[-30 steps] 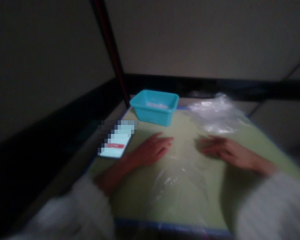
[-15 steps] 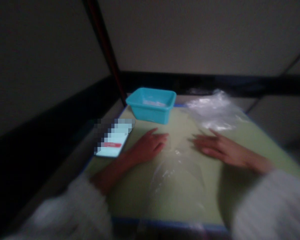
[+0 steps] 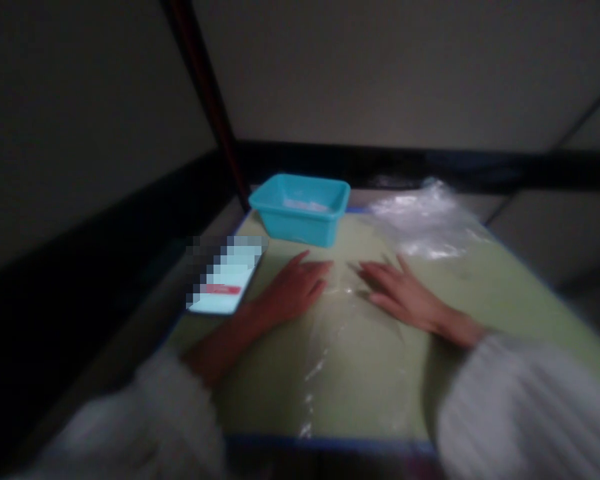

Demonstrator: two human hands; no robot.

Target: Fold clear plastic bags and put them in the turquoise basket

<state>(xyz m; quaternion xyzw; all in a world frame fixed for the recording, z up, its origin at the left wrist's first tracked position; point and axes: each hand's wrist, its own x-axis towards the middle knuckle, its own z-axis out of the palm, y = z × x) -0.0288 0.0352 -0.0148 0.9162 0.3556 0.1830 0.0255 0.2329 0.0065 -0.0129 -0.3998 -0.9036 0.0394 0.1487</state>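
Observation:
A clear plastic bag [image 3: 355, 373] lies flat on the table between my hands and reaches toward the near edge. At its far left corner is my left hand [image 3: 300, 290], palm down with fingers stretched out; whether it presses on the film is hard to tell. My right hand [image 3: 405, 293] is held over the bag's far right part, fingers extended and apart, with nothing in them. Both hands are somewhat blurred, and the see-through film makes the bag's outline faint.
A turquoise plastic basket [image 3: 300, 227] with pale contents stands at the back left of the green table [image 3: 510, 333]. Crumpled clear plastic bags [image 3: 425, 220] lie at the back right. A phone [image 3: 225, 287] with a lit screen rests along the left edge.
My right hand has moved left, over the clear bag and closer to my left hand. The bag's film lies differently, with creases along its left side. My left hand has hardly moved.

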